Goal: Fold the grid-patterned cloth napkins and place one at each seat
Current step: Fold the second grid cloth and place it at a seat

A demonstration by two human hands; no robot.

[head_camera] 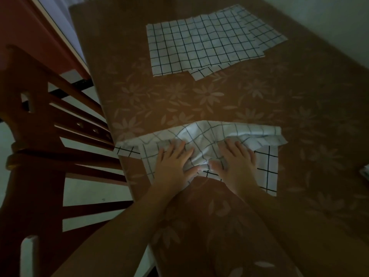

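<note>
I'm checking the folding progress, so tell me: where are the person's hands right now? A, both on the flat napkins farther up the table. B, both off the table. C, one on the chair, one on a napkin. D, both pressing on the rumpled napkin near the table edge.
D: the left hand and right hand lie with straight fingers on the rumpled napkin; the flat napkins lie untouched.

Two bare forearms come in from the bottom edge, and no sleeve, cuff or glove shows on either as far as the picture reaches. The left hand and the right hand are bare too, with no ring, watch, bracelet or strap to be seen on the fingers or wrists. The light is dim, so finer marks on the nails cannot be made out.
</note>
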